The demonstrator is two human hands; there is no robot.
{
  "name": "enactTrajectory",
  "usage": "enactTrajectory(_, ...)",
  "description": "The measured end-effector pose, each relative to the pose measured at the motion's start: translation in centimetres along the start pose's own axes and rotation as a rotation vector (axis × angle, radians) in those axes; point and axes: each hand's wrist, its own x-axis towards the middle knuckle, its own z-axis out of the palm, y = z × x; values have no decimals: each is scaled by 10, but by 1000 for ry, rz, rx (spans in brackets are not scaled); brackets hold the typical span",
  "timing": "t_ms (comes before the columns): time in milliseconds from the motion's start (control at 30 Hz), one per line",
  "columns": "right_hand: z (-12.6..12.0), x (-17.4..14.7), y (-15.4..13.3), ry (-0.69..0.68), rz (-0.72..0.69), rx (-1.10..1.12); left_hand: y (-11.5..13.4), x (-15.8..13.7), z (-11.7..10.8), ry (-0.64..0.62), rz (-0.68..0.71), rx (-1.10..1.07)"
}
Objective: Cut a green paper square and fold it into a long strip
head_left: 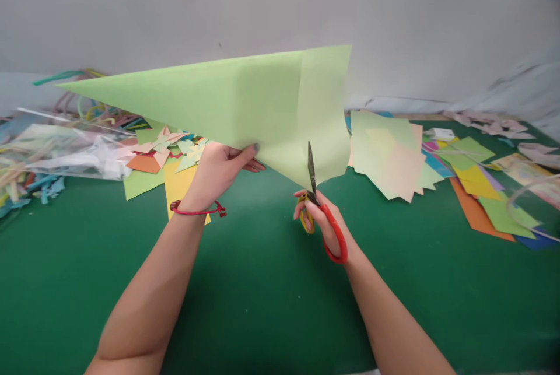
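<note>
A large sheet of light green paper (266,101), folded to a long point at the left, is held up above the table. My left hand (225,168) pinches its lower edge, thumb in front and fingers behind. In my right hand (326,220) is a pair of scissors (335,238) with one red and one yellow handle loop. A dark blade lies over the front of the paper near its lower corner; the other blade is hidden behind the sheet. My fingers are closed around the handles.
On the green table (262,299), folded paper pieces (164,147) and a clear plastic bag (83,150) lie left. Pale paper sheets (389,159) and coloured sheets (485,188) lie right, near a small white block (440,134). A grey wall (280,2) stands behind.
</note>
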Motion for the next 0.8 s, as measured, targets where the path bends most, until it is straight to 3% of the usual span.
enactTrajectory(200, 1, 1, 0, 10, 3, 20, 2, -1, 1, 14, -23, 43)
enactTrajectory(500, 1, -1, -2, 8, 3, 23, -3, 1, 3, 27, -19, -82)
enactTrajectory(800, -1, -1, -1, 11, 12, 5, -1, 0, 1, 21, -13, 15)
